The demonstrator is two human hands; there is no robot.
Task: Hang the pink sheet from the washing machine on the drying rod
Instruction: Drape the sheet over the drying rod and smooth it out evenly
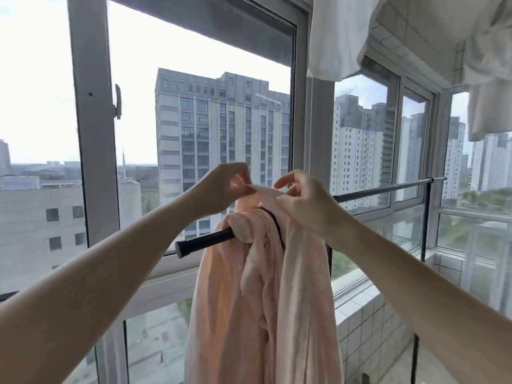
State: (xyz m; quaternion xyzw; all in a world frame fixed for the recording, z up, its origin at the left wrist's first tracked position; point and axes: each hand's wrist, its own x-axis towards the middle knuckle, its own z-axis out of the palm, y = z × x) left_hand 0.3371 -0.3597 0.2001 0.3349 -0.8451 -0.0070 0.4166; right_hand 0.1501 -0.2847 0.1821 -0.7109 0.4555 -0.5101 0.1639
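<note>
Here the pink sheet (266,295) is hanging bunched over the drying rod (206,241), near the rod's capped left end, its folds falling in a thick twisted column below the rod and running out of view at the bottom. A dark cord or trim line is curving across the cloth just above the rod. Both hands are working at the sheet's top edge, a little above the rod. The left hand (221,187) is pinching a thin strip of the pink edge between thumb and fingertips, the other fingers curling in. The right hand (302,200) is gripping the same edge just to the right of it, thumb and curled fingers closing on the fabric, with the index finger lifting free; how much cloth it is holding underneath is hard to tell, since the hand is covering it. The stretch of edge between the two hands is lying fairly taut and flat. The rod is running on to the right of the sheet, bare, toward a black upright post (425,217). White laundry (340,37) is hanging well above the rod at the upper right, and the window frame (94,134) is standing behind the rod
</note>
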